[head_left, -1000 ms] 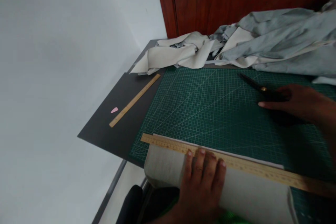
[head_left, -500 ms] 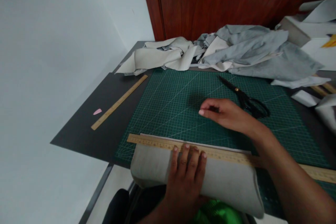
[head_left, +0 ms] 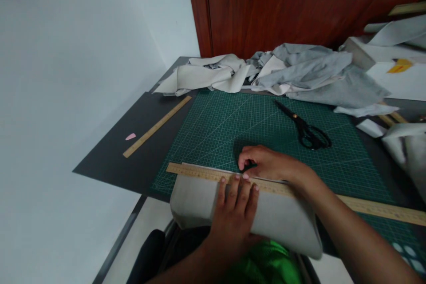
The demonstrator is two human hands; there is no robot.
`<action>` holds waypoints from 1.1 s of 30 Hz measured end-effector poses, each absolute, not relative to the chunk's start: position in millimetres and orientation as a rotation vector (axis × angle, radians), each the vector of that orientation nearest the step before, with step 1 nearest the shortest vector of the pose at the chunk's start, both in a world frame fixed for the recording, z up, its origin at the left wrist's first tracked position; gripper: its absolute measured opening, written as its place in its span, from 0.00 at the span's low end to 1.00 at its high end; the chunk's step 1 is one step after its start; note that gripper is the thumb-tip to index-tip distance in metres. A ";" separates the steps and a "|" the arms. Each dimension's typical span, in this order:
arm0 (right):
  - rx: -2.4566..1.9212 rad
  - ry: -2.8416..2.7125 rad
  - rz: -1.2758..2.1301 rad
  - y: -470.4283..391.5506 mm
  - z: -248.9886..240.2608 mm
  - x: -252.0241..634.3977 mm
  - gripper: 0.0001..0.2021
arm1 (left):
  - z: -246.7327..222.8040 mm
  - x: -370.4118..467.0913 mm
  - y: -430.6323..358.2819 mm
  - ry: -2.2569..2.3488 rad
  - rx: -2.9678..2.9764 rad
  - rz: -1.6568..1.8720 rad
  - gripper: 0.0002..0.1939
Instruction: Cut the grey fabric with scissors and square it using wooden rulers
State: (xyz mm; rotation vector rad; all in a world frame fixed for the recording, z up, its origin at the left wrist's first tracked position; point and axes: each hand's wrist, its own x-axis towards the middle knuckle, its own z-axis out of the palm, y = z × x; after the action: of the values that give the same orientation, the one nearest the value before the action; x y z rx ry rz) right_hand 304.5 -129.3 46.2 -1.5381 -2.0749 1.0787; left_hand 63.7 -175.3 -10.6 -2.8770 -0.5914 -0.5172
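My left hand [head_left: 233, 217] lies flat with its fingers spread, pressing on a folded light-grey piece of fabric [head_left: 282, 217]. Its fingertips reach onto a long wooden ruler [head_left: 196, 172] laid along the fabric's far edge. A thin strip of the fabric shows beyond the ruler. My right hand [head_left: 266, 162] is just past the ruler, fingers curled and thumb apart from them. Its thumb tip is at the ruler beside my left fingertips, and no object shows in it. The right forearm crosses over the ruler and hides part of it.
Black scissors [head_left: 302, 128] lie on the green cutting mat [head_left: 226, 120]. To the left are a shorter wooden ruler [head_left: 158, 126] and a small pink piece [head_left: 130, 136]. Crumpled fabric [head_left: 309, 69] lines the back, beside a white box [head_left: 386, 71].
My right hand has come down and left from above the mat to the ruler's far edge, beside my left fingertips. The left hand stays pressed on the fabric. The view has shifted slightly.
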 end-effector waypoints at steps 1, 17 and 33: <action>-1.551 -2.074 1.073 -129.2 44.8 304.0 0.05 | -9.4 63.4 -174.8 -0.587 -2.881 -0.509 0.51; -1.630 -2.052 1.050 -127.0 43.9 302.0 0.08 | -68.6 -53.9 -176.5 -0.670 -2.580 -1.433 0.24; -1.502 -1.992 0.995 -138.0 55.8 303.3 0.10 | -57.3 -67.1 -151.0 -2.445 -2.580 -2.174 0.31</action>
State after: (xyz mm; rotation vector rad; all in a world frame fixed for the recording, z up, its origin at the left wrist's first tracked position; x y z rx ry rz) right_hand 303.3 -138.0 55.8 -1.5023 -1.9922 0.9951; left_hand -67.1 -151.0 -57.3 -2.5798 -2.4447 -2.1744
